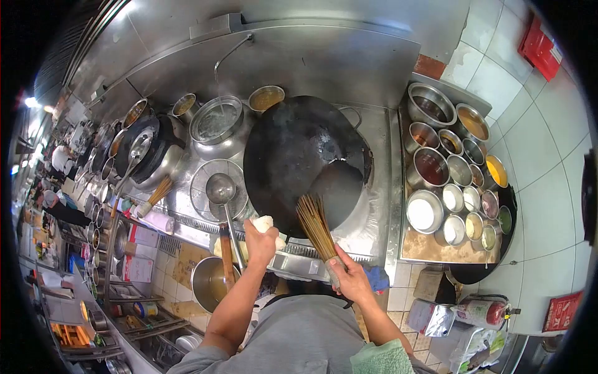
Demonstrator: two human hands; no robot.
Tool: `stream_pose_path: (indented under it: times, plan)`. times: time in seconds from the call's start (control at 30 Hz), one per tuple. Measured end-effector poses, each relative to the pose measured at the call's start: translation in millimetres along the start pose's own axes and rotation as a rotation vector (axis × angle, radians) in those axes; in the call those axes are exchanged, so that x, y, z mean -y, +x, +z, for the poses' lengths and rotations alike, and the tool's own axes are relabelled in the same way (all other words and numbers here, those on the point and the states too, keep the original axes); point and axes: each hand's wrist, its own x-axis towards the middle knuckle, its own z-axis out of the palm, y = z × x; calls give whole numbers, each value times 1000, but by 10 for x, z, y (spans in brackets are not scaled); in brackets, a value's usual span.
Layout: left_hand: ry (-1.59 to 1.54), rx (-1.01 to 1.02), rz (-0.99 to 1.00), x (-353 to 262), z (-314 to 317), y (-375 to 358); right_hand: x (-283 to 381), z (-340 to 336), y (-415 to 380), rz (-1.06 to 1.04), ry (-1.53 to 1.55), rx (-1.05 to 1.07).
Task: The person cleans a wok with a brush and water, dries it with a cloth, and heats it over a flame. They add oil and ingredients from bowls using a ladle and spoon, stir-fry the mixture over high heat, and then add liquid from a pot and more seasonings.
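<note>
My left hand (260, 242) is closed around a white cloth (263, 224) at the near left rim of a large black wok (286, 156). The wok sits tilted on the stove, with dark wet liquid and a shiny patch toward its right side. My right hand (352, 278) grips the bound end of a bamboo wok brush (316, 225), whose bristles reach over the wok's near edge. Left of the wok, a metal ladle (220, 189) rests over a wire strainer (202, 177); the ladle's handle passes close beside my left hand.
A tap (217, 64) hangs above a water-filled pot (195, 128) at the back. Several bowls of sauces and seasonings, including a dark red sauce (430, 166), stand at right. A second bamboo brush (163, 188) lies at left. A metal bucket (200, 283) stands below the stove edge.
</note>
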Motion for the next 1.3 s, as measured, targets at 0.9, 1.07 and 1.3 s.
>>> stream_pose_path:
  times: [0.9, 1.07, 1.3]
  plan:
    - [389, 81, 397, -535, 82, -241, 975, 20, 1429, -619, 726, -264]
    - [353, 88, 316, -545, 173, -227, 800, 414, 1201, -514, 710, -63]
    - [188, 19, 50, -52, -102, 164, -825, -1039, 1006, -351, -758, -181]
